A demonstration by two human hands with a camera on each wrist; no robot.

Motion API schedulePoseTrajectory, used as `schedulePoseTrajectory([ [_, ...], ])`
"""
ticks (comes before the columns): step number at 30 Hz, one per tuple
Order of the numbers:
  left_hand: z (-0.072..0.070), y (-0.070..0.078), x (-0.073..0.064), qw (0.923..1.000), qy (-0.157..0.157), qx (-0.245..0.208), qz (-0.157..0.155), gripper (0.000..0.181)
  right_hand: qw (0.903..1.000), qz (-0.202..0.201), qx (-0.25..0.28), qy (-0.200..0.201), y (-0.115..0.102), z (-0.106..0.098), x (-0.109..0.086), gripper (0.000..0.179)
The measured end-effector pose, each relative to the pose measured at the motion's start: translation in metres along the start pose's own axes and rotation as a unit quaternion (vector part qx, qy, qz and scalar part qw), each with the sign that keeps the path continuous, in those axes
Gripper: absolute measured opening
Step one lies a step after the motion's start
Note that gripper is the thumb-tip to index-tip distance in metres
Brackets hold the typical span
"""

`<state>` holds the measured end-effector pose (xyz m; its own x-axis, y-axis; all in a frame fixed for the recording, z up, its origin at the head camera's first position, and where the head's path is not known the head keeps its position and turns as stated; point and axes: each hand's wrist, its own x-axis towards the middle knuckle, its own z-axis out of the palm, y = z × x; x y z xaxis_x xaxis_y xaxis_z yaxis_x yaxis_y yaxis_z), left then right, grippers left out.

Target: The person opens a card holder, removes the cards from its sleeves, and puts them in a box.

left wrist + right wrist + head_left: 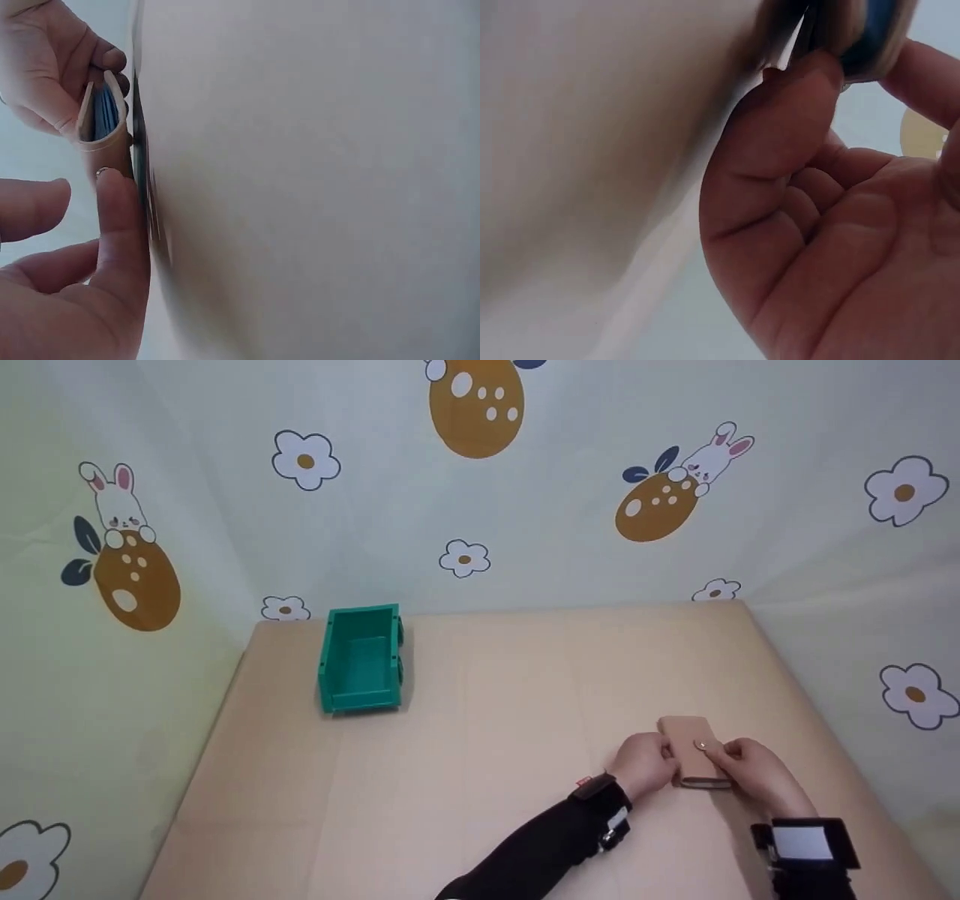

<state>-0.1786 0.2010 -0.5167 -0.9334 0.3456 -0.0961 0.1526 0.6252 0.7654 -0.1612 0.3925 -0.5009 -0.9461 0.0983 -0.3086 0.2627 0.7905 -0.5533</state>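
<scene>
A tan card holder [691, 750] with a round snap lies near the right side of the table. Blue sleeves show between its covers in the left wrist view, where the card holder [106, 154] is seen end-on. My right hand [761, 772] pinches its right side, the thumb on top by the snap and the index finger below. At the left edge, my left hand [645, 765] touches it. The left wrist view shows the index finger [120, 217] against the holder's spine, with the thumb apart from it.
An open green plastic bin [361, 697] stands at the back left of the tan table [480, 720]. Curtains [555, 532] printed with rabbits and flowers rise behind the table and at both sides. Straps with devices sit on both wrists.
</scene>
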Motion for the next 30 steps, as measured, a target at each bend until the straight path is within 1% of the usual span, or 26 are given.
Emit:
schedulePoseTrajectory([
  [4,-0.002,-0.002,0.001,0.9998,0.018,0.007,0.003,0.016,0.9996,-0.018,-0.011,0.018,-0.005,0.003,-0.001,0.059],
  [7,-0.005,-0.004,0.001,0.9992,0.038,-0.01,-0.006,0.009,0.999,-0.029,-0.011,0.032,-0.011,0.006,-0.002,0.057],
  [10,-0.009,-0.008,-0.001,0.9972,0.054,-0.047,-0.021,0.013,0.9988,-0.03,-0.004,0.039,-0.02,0.009,-0.003,0.061],
  [13,-0.017,-0.016,-0.003,0.9953,0.064,-0.068,-0.024,0.017,0.9985,-0.037,0.003,0.041,-0.032,0.013,-0.003,0.064],
  [16,-0.03,-0.027,-0.005,0.9944,0.072,-0.076,-0.015,0.019,0.9977,-0.054,0.006,0.04,-0.046,0.02,0.001,0.063],
  [19,-0.047,-0.041,-0.008,0.9934,0.079,-0.084,-0.006,0.023,0.9965,-0.076,0.006,0.036,-0.062,0.03,0.009,0.058],
  [23,-0.071,-0.06,-0.012,0.9932,0.087,-0.078,-0.004,0.028,0.9939,-0.105,0.007,0.033,-0.084,0.046,0.02,0.046],
  [25,-0.083,-0.07,-0.015,0.9936,0.09,-0.067,-0.006,0.028,0.9923,-0.119,0.009,0.033,-0.096,0.056,0.026,0.038],
  [27,-0.094,-0.08,-0.018,0.9936,0.096,-0.058,-0.015,0.029,0.9908,-0.131,0.013,0.031,-0.109,0.067,0.03,0.032],
  [30,-0.111,-0.094,-0.024,0.9925,0.107,-0.047,-0.035,0.029,0.9892,-0.144,0.017,0.025,-0.13,0.082,0.038,0.03],
])
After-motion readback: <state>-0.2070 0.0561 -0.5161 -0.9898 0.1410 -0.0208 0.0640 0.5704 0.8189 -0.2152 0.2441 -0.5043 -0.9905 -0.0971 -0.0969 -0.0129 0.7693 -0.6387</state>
